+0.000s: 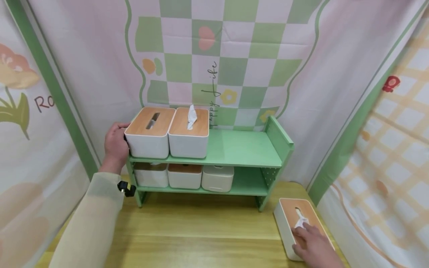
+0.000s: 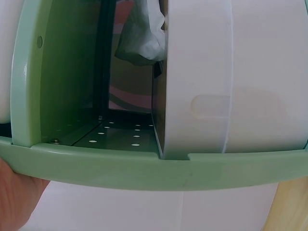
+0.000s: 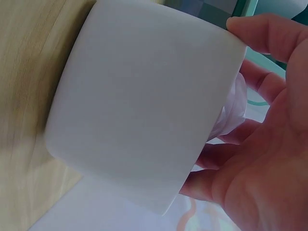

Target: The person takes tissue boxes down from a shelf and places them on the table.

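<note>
My left hand (image 1: 116, 145) grips the upper left end of a green two-tier shelf (image 1: 241, 149); its fingertips are hidden behind the panel and a box. Beside it on the top tier stands a white tissue box with a wood-look lid (image 1: 154, 123), its slot showing little tissue. A second tissue box (image 1: 188, 145), with tissue sticking up, stands against its right side. At the lower right, my right hand (image 1: 315, 243) lies over another tissue box (image 1: 285, 227) on the table, fingers spread along its lid. In the right wrist view its thumb (image 3: 260, 33) touches the box's edge by the white tissue (image 3: 231, 108).
The lower tier holds two wood-lidded boxes (image 1: 185, 176) and an all-white box (image 1: 218, 178). The shelf's raised right side panel (image 1: 279, 136) bounds the top tier. Patterned cloth (image 1: 241, 44) hangs behind and on both sides of the wooden table (image 1: 201, 230).
</note>
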Demonstrator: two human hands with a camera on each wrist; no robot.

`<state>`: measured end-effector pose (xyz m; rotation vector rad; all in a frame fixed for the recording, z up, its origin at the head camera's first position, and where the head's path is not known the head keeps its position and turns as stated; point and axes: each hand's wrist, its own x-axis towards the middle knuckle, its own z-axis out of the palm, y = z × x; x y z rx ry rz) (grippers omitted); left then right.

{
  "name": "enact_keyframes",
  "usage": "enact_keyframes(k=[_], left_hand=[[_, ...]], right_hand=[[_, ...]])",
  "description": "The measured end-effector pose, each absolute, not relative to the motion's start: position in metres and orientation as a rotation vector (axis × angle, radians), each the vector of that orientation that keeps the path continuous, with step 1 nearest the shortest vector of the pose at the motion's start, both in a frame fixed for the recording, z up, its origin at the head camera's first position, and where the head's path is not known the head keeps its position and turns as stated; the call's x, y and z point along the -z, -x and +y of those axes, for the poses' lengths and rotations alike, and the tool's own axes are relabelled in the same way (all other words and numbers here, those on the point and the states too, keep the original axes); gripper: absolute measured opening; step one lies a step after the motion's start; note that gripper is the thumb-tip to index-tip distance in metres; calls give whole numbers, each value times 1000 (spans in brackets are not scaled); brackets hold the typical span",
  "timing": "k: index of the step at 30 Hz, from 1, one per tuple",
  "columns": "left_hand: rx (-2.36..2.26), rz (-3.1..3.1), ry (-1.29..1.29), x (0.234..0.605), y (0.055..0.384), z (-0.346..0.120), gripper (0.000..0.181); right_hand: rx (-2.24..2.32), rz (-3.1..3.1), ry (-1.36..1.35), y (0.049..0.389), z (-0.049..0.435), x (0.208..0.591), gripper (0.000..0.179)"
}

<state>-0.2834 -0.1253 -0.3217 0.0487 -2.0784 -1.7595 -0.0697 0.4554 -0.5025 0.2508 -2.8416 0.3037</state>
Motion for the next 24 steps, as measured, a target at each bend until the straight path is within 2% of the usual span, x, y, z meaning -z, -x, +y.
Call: enact_keyframes(k=[12,24], left_hand=[[1768,-2076,-55,320,282,-125,41],[1763,-2081,-63,321,283,-124,41]], right_hand=[[-264,-2796,-216,59,458,502,39],[-294,-2771,-231,69,487,508,39]])
